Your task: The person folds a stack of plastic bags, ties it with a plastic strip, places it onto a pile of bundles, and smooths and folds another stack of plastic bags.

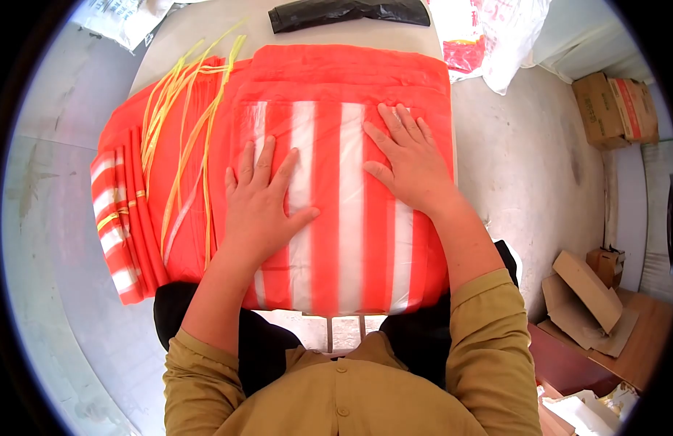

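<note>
A red-and-white striped plastic bag (351,240) lies flat on a spread of red plastic sheets or bags (351,65) in front of me. My left hand (267,200) rests on its left part, fingers spread. On its upper right part my right hand (409,160) lies flat, fingers also apart. To the left, several yellow ties (180,109) lie loose over the red plastic. At the far left edge is a rolled striped bundle (112,225) with a yellow tie around it, beside thin red rolls (143,211).
A black plastic roll (351,13) lies at the back of the pale table (198,29). White and red plastic bags (496,43) are at the back right. Cardboard boxes (602,109) stand against the right wall; an open carton (587,301) sits on a brown surface (642,349).
</note>
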A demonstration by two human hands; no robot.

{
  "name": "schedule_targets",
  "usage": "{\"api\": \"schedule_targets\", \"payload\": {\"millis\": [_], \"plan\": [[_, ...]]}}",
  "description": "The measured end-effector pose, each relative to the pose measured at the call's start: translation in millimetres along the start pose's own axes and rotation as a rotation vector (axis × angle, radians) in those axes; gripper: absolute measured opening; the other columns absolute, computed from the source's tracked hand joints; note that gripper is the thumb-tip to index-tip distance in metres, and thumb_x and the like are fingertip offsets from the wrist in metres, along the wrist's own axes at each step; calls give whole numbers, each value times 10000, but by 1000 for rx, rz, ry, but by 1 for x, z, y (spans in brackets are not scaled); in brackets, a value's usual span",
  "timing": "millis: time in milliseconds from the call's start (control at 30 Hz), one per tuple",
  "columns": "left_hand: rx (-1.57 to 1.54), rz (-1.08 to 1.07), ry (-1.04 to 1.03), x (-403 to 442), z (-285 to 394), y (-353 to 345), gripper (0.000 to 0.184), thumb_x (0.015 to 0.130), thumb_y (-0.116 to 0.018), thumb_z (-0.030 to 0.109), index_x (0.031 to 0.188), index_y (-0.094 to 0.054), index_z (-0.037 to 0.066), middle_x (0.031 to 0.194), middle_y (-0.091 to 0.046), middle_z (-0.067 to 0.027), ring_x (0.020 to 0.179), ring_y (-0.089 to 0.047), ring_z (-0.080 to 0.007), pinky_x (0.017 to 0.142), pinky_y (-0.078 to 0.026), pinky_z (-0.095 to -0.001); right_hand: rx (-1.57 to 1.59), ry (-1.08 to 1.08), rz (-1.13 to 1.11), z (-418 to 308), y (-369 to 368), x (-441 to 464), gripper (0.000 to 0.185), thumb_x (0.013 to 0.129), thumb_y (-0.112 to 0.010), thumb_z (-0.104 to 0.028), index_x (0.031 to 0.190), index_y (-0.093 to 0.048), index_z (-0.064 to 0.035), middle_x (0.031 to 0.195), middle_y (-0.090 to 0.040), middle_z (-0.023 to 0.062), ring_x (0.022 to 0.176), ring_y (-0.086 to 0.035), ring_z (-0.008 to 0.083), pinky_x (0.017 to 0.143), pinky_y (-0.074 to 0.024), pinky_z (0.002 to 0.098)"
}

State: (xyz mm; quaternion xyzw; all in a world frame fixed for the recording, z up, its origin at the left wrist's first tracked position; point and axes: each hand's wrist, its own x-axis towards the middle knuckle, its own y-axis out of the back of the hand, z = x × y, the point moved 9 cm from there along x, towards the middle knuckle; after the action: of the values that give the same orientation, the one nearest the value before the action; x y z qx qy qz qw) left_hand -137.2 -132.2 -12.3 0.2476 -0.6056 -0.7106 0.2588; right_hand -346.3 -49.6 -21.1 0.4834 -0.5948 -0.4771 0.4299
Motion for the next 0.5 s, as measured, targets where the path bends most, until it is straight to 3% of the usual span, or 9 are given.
{"api": "schedule_targets", "payload": {"millis": [133, 233, 433, 500], "plan": [[-3, 2, -2, 0, 0, 0, 970, 802, -791, 601, 1622, -430, 229, 1748, -235, -126, 1616, -169, -390, 1230, -204, -690, -4, -72, -46, 4, 2, 0, 645, 1055, -552, -493, 1612, -440, -187, 1754, -233, 73, 1629, -149, 306, 1317, -140, 498], [-1, 2, -5, 0, -1, -1, 971, 802, -789, 607, 1622, -429, 231, 1748, -236, -126, 1615, -170, -393, 1228, -206, -694, 39, -58, 49, 6, 4, -1, 646, 1002, -644, -433, 1550, -506, -121, 1692, -322, 160, 1590, -235, 353, 1288, -183, 568], [-3, 13, -7, 0, -1, -1, 971, 798, -794, 602, 1620, -431, 233, 1747, -239, -122, 1615, -172, -392, 1224, -215, -694, -95, -81, 205, 1, 17, -5, 650, 977, -680, -417, 1514, -530, -84, 1667, -350, 173, 1571, -263, 382, 1274, -208, 588], [-3, 9, -4, 0, 0, 0, 972, 795, -799, 592, 1620, -431, 233, 1748, -237, -121, 1616, -171, -388, 1225, -213, -694, -88, 39, 215, -22, 27, -3, 658, 969, -689, -430, 1501, -539, -73, 1663, -356, 178, 1565, -275, 389, 1268, -224, 584]]}}
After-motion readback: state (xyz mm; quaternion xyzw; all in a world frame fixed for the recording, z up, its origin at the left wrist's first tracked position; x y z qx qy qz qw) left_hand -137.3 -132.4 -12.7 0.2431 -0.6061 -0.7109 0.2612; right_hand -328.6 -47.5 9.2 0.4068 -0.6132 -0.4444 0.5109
